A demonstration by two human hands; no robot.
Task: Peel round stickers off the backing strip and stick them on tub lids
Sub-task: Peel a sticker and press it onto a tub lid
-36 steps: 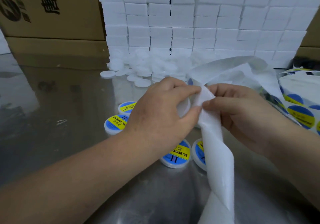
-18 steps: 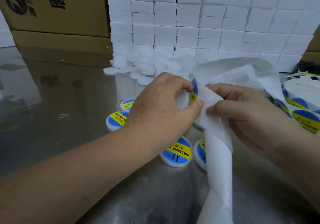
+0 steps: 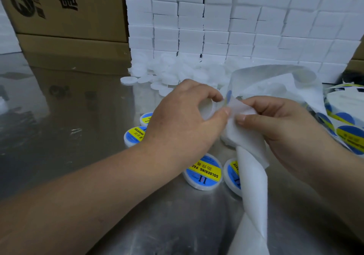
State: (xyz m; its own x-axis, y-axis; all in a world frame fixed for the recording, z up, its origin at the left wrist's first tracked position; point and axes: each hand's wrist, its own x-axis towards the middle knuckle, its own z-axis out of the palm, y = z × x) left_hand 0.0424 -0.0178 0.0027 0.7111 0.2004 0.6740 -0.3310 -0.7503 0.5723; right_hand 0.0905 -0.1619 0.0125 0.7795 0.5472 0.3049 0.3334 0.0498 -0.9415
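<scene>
The left hand [image 3: 183, 120] seemingly pinches a blue sticker [image 3: 228, 97] by its edge, fingers curled round a blank tub [image 3: 206, 109]; the right hand [image 3: 279, 124] pinches the backing strip [image 3: 250, 156] beside it. Peeling is in hand; next the sticker needs centring on that tub.

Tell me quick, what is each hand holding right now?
Left hand: closed, fingers curled round a white tub.
Right hand: closed, thumb and fingers pinching the backing strip.

Steel table [image 3: 69, 166], cartons [image 3: 74, 18] (2 stacked).
</scene>
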